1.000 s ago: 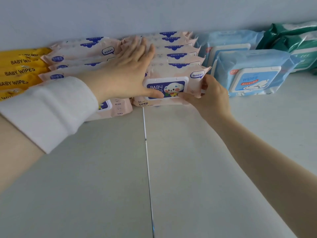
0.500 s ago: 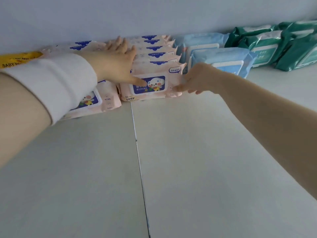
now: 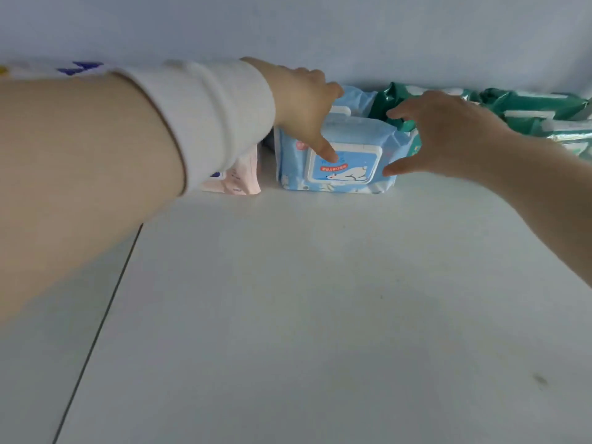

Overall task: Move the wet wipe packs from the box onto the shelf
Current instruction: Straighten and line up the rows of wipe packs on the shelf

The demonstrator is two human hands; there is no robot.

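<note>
The blue pack stands upright on the shelf, lid facing forward, its bottom edge on the shelf surface and its back toward the wall. The left hand holds it from above its left corner: the fingers bend over the top edge and the thumb presses on the lid. The right hand is spread wide at the pack's right side, with its thumb at the lower right corner; whether it touches the wrapper cannot be told. Directly behind the blue pack stands another pack of the same blue, partly hidden by the left hand. To the left of the blue pack, across a narrow gap, a pink pack shows from under the white sleeve. To its right, green packs line the wall, the nearest one close against it. In front of the blue pack the shelf runs wide and bare toward the camera, crossed by a dark seam well to its left.
</note>
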